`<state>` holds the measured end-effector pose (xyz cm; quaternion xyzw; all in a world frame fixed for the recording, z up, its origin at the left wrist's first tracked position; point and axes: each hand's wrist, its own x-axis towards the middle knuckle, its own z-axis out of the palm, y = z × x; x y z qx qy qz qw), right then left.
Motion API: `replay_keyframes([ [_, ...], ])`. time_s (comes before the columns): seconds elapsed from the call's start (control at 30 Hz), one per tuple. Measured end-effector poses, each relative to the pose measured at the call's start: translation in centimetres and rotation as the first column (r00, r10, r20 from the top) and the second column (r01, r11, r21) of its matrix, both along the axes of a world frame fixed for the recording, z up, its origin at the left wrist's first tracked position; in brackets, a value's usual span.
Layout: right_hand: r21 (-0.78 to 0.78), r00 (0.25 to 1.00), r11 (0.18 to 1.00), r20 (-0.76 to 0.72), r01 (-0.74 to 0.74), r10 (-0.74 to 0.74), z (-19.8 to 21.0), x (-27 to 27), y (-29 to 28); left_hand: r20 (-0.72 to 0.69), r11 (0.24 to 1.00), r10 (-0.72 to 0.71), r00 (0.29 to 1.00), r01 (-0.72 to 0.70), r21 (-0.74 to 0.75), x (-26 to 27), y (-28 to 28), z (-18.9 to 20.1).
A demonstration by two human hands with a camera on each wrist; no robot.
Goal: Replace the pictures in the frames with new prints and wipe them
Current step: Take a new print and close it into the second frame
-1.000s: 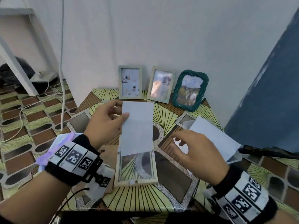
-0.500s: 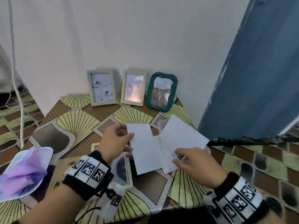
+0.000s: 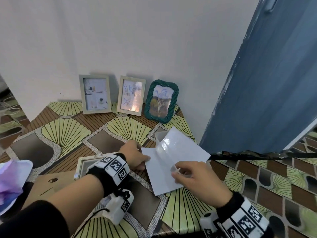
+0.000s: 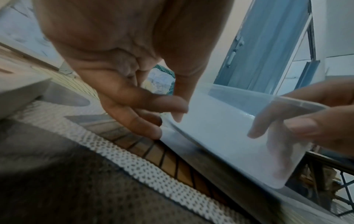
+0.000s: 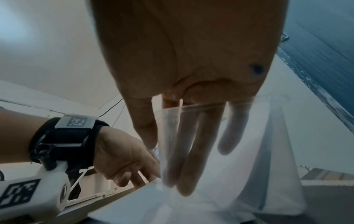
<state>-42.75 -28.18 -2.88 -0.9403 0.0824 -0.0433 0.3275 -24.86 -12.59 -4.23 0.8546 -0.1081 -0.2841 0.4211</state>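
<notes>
My left hand [image 3: 145, 160] pinches the left edge of a white print [image 3: 161, 179] that lies blank side up on the patterned table [image 3: 65, 133]. My right hand [image 3: 175, 170] pinches a corner of a clear plastic sleeve [image 3: 166, 146] lifted over the print and over another white sheet [image 3: 188, 150]. In the right wrist view its fingers [image 5: 182, 151] show through the sleeve [image 5: 168, 136]. Left of my left wrist an open pale frame [image 3: 82, 160] lies flat, partly hidden. In the left wrist view my left hand [image 4: 172, 115] sits on the print's edge [image 4: 210, 133].
Three frames stand against the wall: two pale ones [image 3: 95, 94] [image 3: 131, 95] and a green woven one [image 3: 161, 102]. A brown cardboard backing [image 3: 49, 184] and a purple-white cloth [image 3: 10, 182] lie at the left. A blue door [image 3: 265, 83] rises just right of the table.
My left hand has carried the white print from above the flat frame over to the right, beside the other sheet. My right hand has taken up the clear sleeve. The view swung right.
</notes>
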Motion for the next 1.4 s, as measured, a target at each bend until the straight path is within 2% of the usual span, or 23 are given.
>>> replay_keyframes([
  [0.13,-0.140,1.000,0.990,-0.005,-0.019,0.019,-0.5,0.1,0.2,-0.010,0.996,-0.051,0.999,0.051,0.075,-0.2,-0.6,0.0],
  [0.27,-0.239,0.999,0.971,0.035,-0.020,0.029,-1.1,-0.1,0.9,-0.056,0.995,-0.055,0.997,0.060,0.081,-0.5,-0.1,0.5],
  [0.37,-0.253,0.997,0.966,0.043,-0.047,0.060,-1.1,-0.1,1.2,-0.042,0.994,-0.081,0.996,0.083,0.064,-1.0,0.7,1.7],
  [0.43,-0.190,0.995,0.980,0.061,-0.061,0.074,-0.8,-0.1,1.0,0.050,0.992,-0.113,0.992,0.111,0.054,-1.3,1.3,2.3],
  [0.5,-0.089,0.990,0.995,0.125,-0.052,0.063,-0.1,-0.2,0.6,0.157,0.995,-0.096,0.983,0.101,-0.021,-1.9,1.7,2.6],
  [0.57,-0.028,0.972,0.999,0.235,-0.016,0.022,1.0,-0.2,0.1,0.187,0.983,-0.015,0.982,0.049,-0.179,-2.9,1.8,2.8],
  [0.63,-0.032,0.938,0.998,0.344,0.045,-0.032,2.1,-0.2,-0.7,0.145,0.949,0.029,0.989,0.018,-0.316,-4.1,1.5,2.7],
  [0.7,-0.088,0.918,0.989,0.390,0.118,-0.075,3.0,0.1,-2.0,0.144,0.933,0.011,0.990,0.042,-0.357,-5.0,1.0,2.0],
  [0.77,-0.160,0.934,0.970,0.337,0.181,-0.119,3.5,0.7,-3.7,0.181,0.933,-0.018,0.983,0.081,-0.350,-5.6,0.7,1.2],
  [0.87,-0.272,0.973,0.938,0.140,0.217,-0.184,3.4,1.6,-5.8,0.224,0.935,-0.026,0.974,0.103,-0.340,-6.2,0.5,0.0],
  [0.97,-0.248,0.980,0.949,0.044,0.197,-0.192,3.0,2.1,-6.3,0.216,0.929,-0.028,0.976,0.105,-0.356,-6.5,0.4,-0.8],
  [1.17,-0.140,0.969,0.960,0.090,0.241,-0.231,2.1,2.3,-6.7,0.216,0.922,-0.028,0.976,0.109,-0.372,-6.4,0.4,-1.3],
  [1.4,-0.133,0.951,0.946,0.137,0.295,-0.277,2.0,2.5,-6.8,0.256,0.910,-0.026,0.966,0.129,-0.393,-6.5,0.5,-1.2],
])
